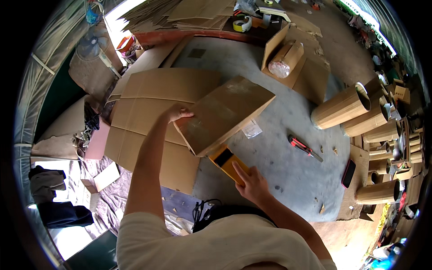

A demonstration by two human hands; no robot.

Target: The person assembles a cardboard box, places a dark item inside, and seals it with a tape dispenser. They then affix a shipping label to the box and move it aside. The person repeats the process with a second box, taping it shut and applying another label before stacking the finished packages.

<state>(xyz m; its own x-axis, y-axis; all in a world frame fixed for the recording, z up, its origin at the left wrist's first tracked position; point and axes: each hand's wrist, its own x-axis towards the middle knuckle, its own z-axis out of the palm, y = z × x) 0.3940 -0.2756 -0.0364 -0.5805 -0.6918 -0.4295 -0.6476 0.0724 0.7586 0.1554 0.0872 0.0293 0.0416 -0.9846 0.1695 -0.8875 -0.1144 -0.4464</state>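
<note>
A taped brown cardboard box (226, 113) is tilted in front of me. My left hand (179, 114) grips its left end, thumb on the upper face and the other fingers mostly hidden. My right hand (254, 184) holds a yellow handheld device (231, 165) with a dark panel, one finger laid along its top. The front of this device is close to the box's near lower edge; whether they touch, I cannot tell. Just beyond that edge, a white printed label (252, 129) shows on the grey tabletop (270, 155), partly behind the box.
Flattened cardboard (148, 111) covers the left side. A red-and-black utility knife (304, 147) and a phone (348, 173) lie to the right. Cardboard tubes (341, 106) line the right edge. Farther back are a wrapped roll (287, 59) in an open carton and yellow tape (242, 25).
</note>
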